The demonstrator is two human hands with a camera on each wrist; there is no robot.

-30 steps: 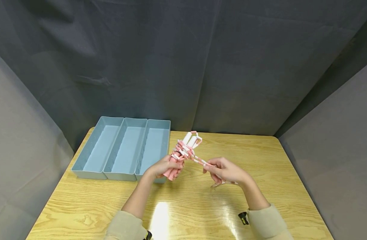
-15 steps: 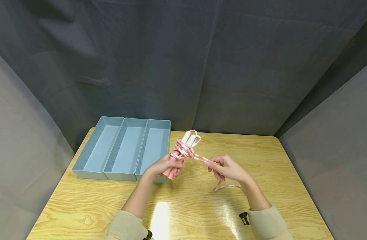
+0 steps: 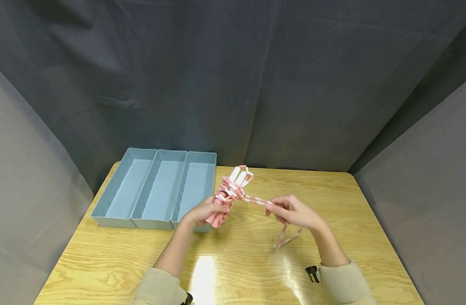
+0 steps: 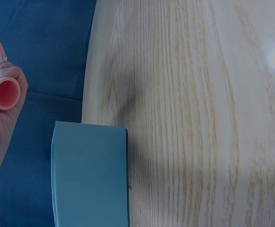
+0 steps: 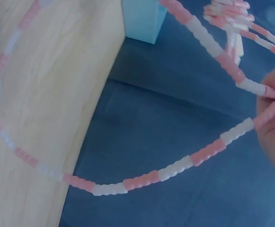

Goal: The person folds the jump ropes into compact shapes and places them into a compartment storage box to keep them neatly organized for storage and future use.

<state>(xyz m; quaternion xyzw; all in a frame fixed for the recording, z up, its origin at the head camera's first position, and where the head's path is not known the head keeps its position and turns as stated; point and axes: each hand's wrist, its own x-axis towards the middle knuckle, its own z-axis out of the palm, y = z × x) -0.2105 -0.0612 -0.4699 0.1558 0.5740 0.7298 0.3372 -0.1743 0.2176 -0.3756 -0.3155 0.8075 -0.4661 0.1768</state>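
Holding the two pink handles (image 3: 216, 214) of a beaded jump rope (image 3: 252, 199) bunched together in my left hand (image 3: 206, 212), fingers curled round them, I have most of the rope wound in loops around the handles just above that fist. My right hand (image 3: 295, 212) pinches the free strand between thumb and fingertips, pulled fairly taut across to the bundle, and the loose tail (image 3: 285, 239) droops from that hand down onto the wooden table (image 3: 351, 220).

I judge the rope light and floppy: a string of short pink and white plastic beads, hard each on its own but bending freely at every joint, so it sags in a curve, as the right wrist view shows (image 5: 142, 179). The beads look smooth and could slide through a loose pinch, so a grip at a joint between beads seems surest, while the stiff handles give the firm hold.

By count: one rope with two handles, their open pink ends showing in the left wrist view (image 4: 5, 93). Three long blue bins (image 3: 160, 188) stand side by side at the table's far left, the nearest just beside my left hand.
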